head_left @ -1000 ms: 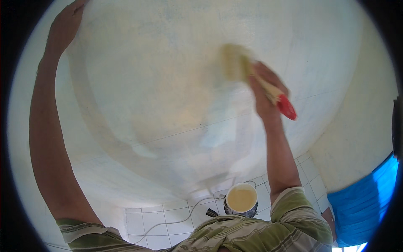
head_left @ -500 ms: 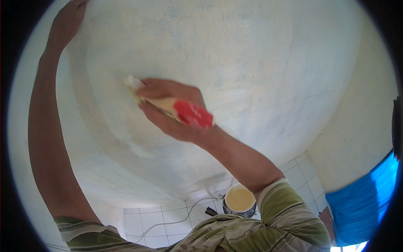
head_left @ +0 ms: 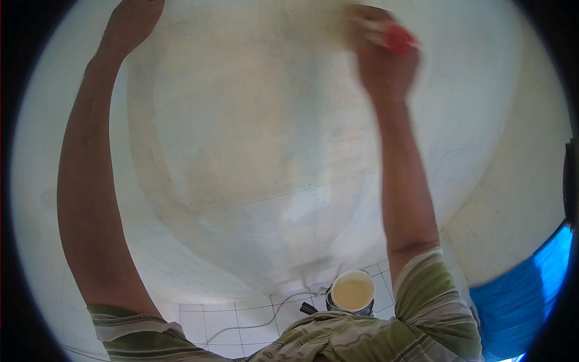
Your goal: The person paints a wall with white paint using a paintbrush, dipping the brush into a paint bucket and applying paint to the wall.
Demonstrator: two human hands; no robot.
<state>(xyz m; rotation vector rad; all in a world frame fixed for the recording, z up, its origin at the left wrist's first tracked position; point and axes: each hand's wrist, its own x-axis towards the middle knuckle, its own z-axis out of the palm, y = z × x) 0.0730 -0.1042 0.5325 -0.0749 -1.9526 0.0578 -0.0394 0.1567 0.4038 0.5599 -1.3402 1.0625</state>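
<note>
My right hand [head_left: 388, 72] is raised against the upper part of the pale wall [head_left: 253, 133], slightly blurred by motion. It is closed around a paintbrush [head_left: 399, 39], whose red handle end shows beside the hand. The bristle end is smeared near the wall at the top. At the upper left, my left hand [head_left: 134, 27] reaches up to the wall with the arm stretched out. The frame's top edge cuts off its fingers. Patchy cream and bluish-white tones cover the wall.
A bucket [head_left: 353, 294] of cream-coloured paint stands on the white tiled floor [head_left: 253, 317] at the wall's foot. A pale cable [head_left: 265, 320] runs across the tiles to its left. A blue cloth [head_left: 509, 311] hangs at the lower right, near the side wall [head_left: 518, 199].
My right hand has swung up and to the right with the paintbrush, from mid-wall to near the top edge. My left hand appears a little further right and lower.
</note>
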